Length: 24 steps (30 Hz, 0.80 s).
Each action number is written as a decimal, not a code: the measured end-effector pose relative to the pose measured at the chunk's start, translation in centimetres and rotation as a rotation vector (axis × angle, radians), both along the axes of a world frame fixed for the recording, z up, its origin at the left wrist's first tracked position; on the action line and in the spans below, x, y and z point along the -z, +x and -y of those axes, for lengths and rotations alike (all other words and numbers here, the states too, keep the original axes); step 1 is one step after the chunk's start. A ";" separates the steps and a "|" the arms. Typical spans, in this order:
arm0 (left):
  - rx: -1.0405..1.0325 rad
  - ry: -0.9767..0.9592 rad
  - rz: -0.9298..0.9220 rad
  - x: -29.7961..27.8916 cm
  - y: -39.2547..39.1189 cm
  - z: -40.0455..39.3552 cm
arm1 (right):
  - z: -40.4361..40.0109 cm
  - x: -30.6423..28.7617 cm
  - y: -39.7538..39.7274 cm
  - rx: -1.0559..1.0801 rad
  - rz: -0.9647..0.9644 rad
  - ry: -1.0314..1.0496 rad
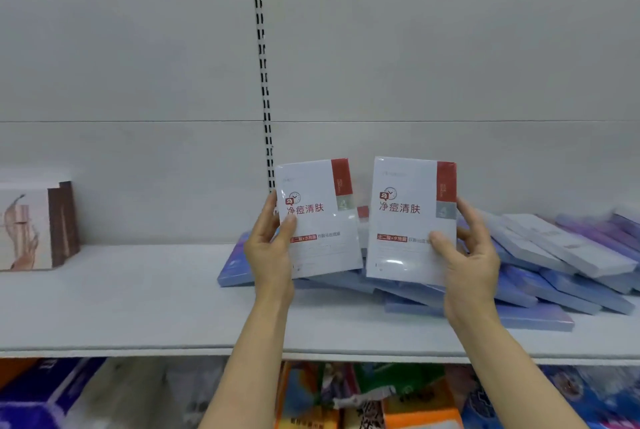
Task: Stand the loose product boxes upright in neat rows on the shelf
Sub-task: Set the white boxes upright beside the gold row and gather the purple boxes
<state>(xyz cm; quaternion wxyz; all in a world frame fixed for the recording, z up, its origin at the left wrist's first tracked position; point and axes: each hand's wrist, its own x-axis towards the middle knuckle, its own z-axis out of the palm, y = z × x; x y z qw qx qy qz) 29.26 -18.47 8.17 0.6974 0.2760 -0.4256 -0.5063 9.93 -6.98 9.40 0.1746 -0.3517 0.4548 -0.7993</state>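
**Head cam: two boxes up, pile behind**

I see left hand (268, 248) gripping one white box (318, 220), right hand (467, 255) gripping another white box (410, 220), both upright over the shelf (138, 297). Behind, blue boxes (540, 283) lie heaped flat.

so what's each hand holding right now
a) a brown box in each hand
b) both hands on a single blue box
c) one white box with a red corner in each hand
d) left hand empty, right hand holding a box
c: the left hand grips one white box and the right hand grips a second white box, both held upright above the pile of blue boxes lying flat on the shelf.
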 end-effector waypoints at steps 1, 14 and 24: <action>-0.002 -0.001 0.011 0.1 1.2 0.1 | 0.3 0.0 1.2 0.006 0.000 0.003; 0.036 0.081 0.062 1.3 18.7 3.1 | 4.5 2.9 17.7 -0.059 0.173 0.033; -0.062 0.144 0.049 3.2 26.2 3.5 | 6.2 4.1 23.3 -0.165 0.142 0.092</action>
